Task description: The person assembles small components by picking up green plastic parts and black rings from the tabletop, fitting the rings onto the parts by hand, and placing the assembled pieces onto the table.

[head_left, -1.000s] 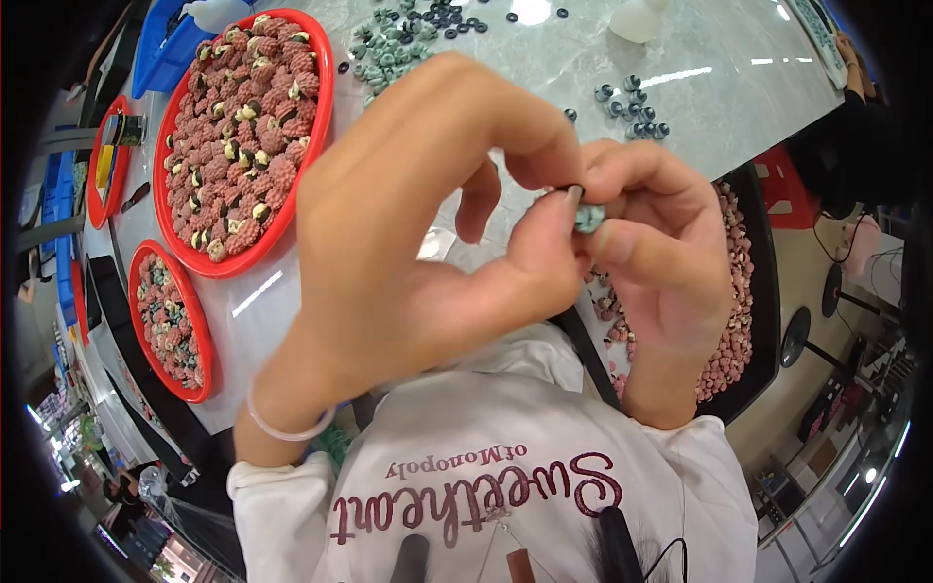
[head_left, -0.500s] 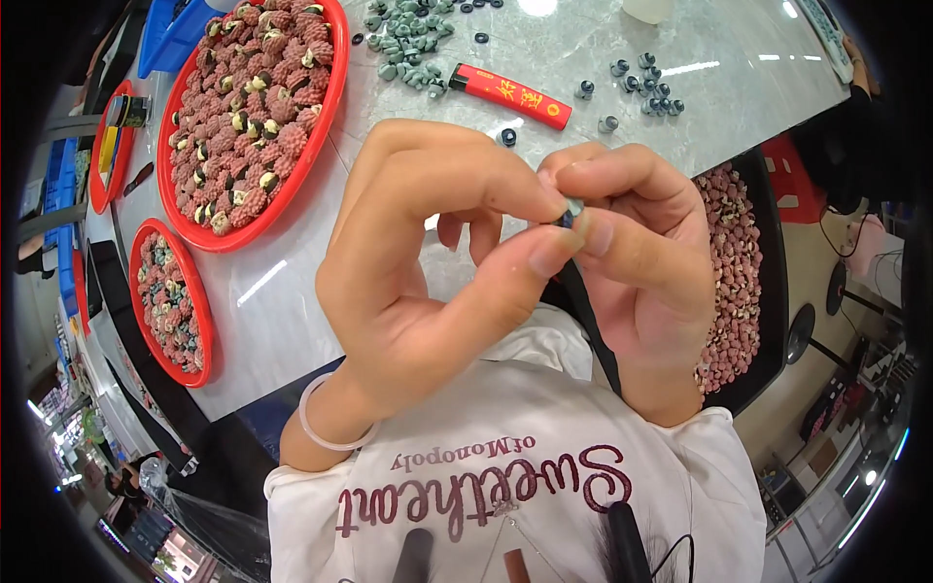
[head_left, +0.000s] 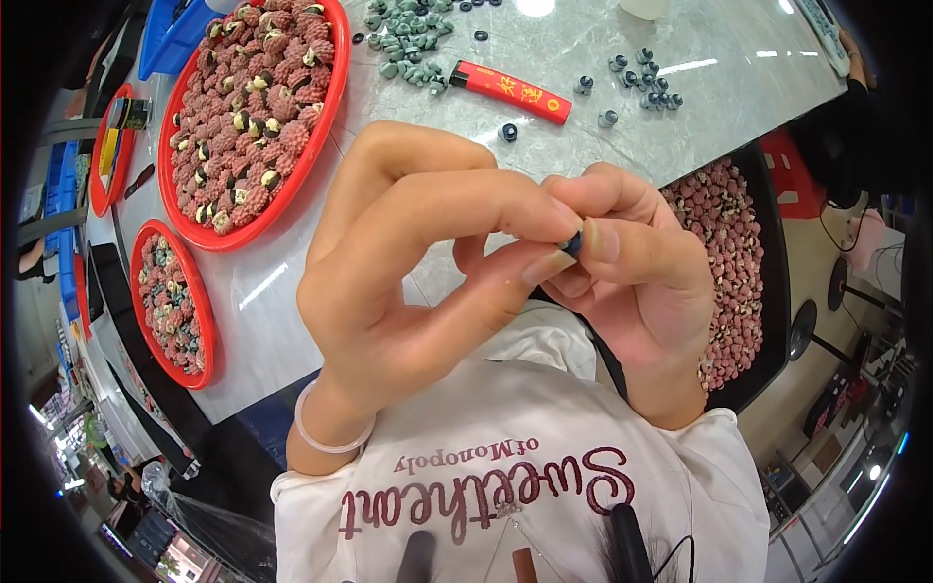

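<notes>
- Grip of the left hand (head_left: 398, 272): thumb and index fingertip pinch a small dark blue piece (head_left: 571, 243), with the other fingers curled loosely behind.
- Grip of the right hand (head_left: 641, 272): thumb and bent index finger close on the same piece from the other side; the fingertips hide much of it.
- The piece is held up between the two hands, above the near edge of a pale, glossy tabletop (head_left: 277, 301).
- A pale bracelet (head_left: 331, 447) circles the left wrist; the person wears a white top (head_left: 544, 408) with dark red lettering.
- Beyond the hands lies a flat red bar (head_left: 513, 91) with one dark end. A lone small dark-topped piece (head_left: 508, 132) stands near it; a cluster of similar pieces (head_left: 649, 80) is to its right.
- Farther left, grey-green pieces (head_left: 408, 44) lie in a loose heap.
- At the left, a large red tray (head_left: 339, 73) is full of ridged pink pieces (head_left: 253, 126), some pink-, cream- and black-marked; a smaller red tray (head_left: 207, 301) holds mixed pink and bluish ones.
- At the right, a black tray (head_left: 773, 321) holds many pink pieces.
</notes>
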### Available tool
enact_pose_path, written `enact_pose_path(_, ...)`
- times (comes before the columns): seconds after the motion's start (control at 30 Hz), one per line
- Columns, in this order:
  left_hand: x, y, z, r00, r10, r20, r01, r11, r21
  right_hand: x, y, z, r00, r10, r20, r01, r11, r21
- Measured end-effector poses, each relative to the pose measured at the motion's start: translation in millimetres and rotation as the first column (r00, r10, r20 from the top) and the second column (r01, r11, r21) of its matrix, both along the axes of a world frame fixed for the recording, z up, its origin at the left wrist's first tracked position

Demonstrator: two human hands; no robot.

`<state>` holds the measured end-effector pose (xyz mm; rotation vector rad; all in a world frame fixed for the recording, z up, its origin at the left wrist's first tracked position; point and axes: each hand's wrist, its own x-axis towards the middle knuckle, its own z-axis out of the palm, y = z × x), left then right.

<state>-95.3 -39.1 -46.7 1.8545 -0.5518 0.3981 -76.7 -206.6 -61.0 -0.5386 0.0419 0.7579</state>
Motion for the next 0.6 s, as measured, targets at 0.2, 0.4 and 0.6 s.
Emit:
enact_pose_path(0.2, 5, 8, 1, 0.994, -0.058, -0.088, 0.062, 0.997, 0.051, -4, 3, 2, 0.996, -0.069, 0.051, 0.072, 0.996, -0.06)
enact_pose_path(0.4, 0, 1, -4, 0.995, 0.078, -0.067, -0.076, 0.997, 0.034, -8, 12, -2, 0.919, -0.287, 0.27, 0.338, 0.927, -0.165)
enact_pose_path(0.6, 1, 2, -6, 0.998, 0.039, -0.054, -0.037, 0.999, 0.024, -3, 7, -3, 0.948, -0.23, 0.221, 0.265, 0.953, -0.144)
